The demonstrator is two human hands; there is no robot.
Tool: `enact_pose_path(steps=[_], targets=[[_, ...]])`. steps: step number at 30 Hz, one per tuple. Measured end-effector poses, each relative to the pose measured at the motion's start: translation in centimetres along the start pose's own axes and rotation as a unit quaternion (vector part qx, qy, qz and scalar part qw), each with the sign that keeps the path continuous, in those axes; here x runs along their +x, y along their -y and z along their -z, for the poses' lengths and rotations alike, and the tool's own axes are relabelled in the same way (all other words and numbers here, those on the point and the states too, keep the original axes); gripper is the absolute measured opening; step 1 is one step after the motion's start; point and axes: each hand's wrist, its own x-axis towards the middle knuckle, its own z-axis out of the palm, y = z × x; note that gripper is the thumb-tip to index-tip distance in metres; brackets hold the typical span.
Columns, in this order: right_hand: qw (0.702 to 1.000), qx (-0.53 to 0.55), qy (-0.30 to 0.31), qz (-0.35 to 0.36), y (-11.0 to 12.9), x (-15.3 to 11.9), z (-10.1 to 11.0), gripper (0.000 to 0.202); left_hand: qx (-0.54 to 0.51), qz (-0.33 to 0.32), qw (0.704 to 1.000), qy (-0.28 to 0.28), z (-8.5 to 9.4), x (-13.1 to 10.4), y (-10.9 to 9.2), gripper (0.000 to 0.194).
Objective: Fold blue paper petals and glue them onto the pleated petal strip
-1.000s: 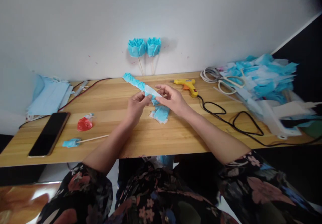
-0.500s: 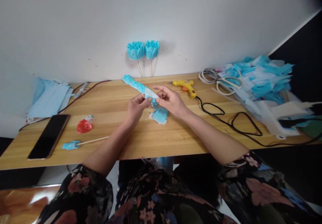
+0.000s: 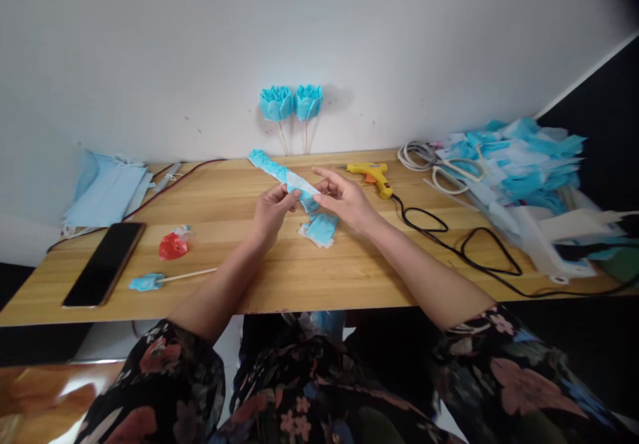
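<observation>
A pleated blue and white strip point(image 3: 273, 166) runs up and left from my hands toward the wall. My left hand point(image 3: 272, 212) pinches its lower part between thumb and fingers. At the strip's right edge, my right hand point(image 3: 344, 199) holds it by the thumb, with the index finger stretched out above. Small blue and white pieces point(image 3: 321, 229) lie on the table just below my hands. Two blue fabric flowers point(image 3: 276, 103) on thin sticks lean against the wall. A stick with blue material point(image 3: 147, 281) at its end lies at the left.
A black phone point(image 3: 104, 264), a red item point(image 3: 173, 245) and stacked blue masks point(image 3: 107, 193) are on the left of the table point(image 3: 279, 284). To the right are a yellow glue gun point(image 3: 372, 175) with its black cord, scissors point(image 3: 462, 171) and a heap of blue scraps point(image 3: 519, 158).
The view has shifted slightly. The folded part of the strip between my hands has opened a little, and my right index finger is lifted a bit more.
</observation>
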Motion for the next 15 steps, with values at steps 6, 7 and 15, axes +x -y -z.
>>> enact_pose_path(steps=[6,7,15], targets=[[1.000,-0.012,0.002,-0.003,0.3,0.0,0.0,0.061,0.007,0.001,1.000,0.008,-0.1,0.0,0.2,0.026],[1.000,-0.013,0.003,-0.005,0.4,-0.1,0.0,0.061,0.009,0.003,1.000,0.007,-0.1,0.0,0.2,0.026],[1.000,-0.018,-0.024,-0.005,1.1,0.1,0.9,0.059,0.006,0.018,1.000,0.010,0.1,-0.1,0.0,0.033]])
